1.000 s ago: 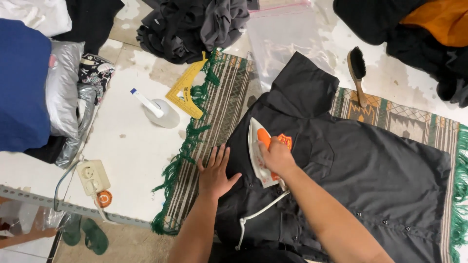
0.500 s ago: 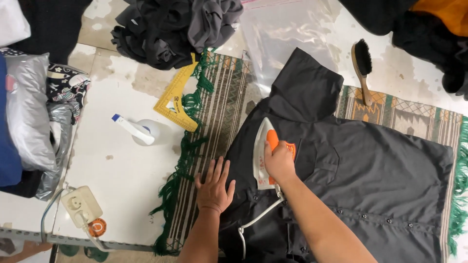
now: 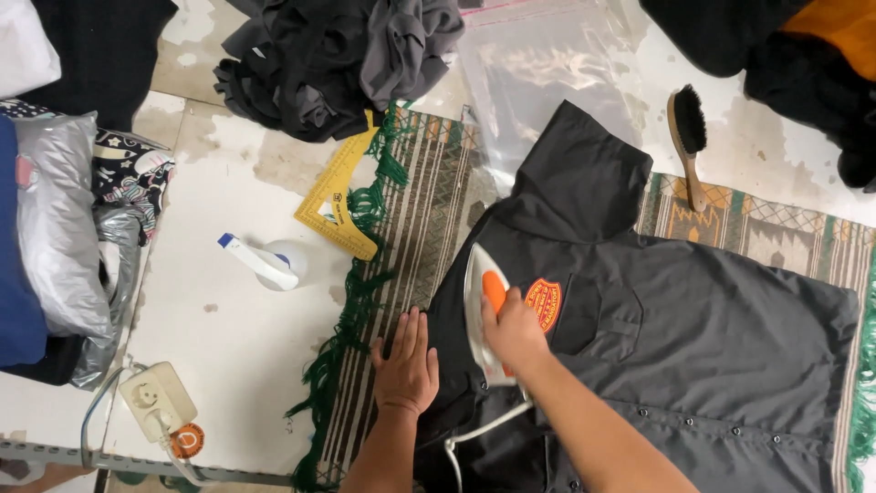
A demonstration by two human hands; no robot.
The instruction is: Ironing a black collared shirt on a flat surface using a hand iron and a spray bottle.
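Observation:
A dark grey short-sleeved shirt [image 3: 693, 319] with an orange chest badge [image 3: 545, 302] lies spread on a striped rug [image 3: 429, 210] with green fringe. My right hand [image 3: 516, 333] grips the orange handle of a white clothes iron [image 3: 478, 301], which rests on the shirt's left side just below the sleeve. Its white cord [image 3: 474, 434] trails toward me. My left hand [image 3: 406, 365] lies flat, fingers together, on the rug and the shirt's edge just left of the iron.
A white spray bottle [image 3: 274, 265] and a yellow set square [image 3: 338, 201] lie left of the rug. A socket strip [image 3: 157, 400] sits near the table edge. A wooden brush [image 3: 687, 137], a clear plastic bag [image 3: 547, 82] and heaps of dark clothes [image 3: 338, 55] lie at the back.
The iron and my right hand have slid left along the shirt, uncovering the orange badge. My left hand stays pressed flat beside it. The view has shifted slightly.

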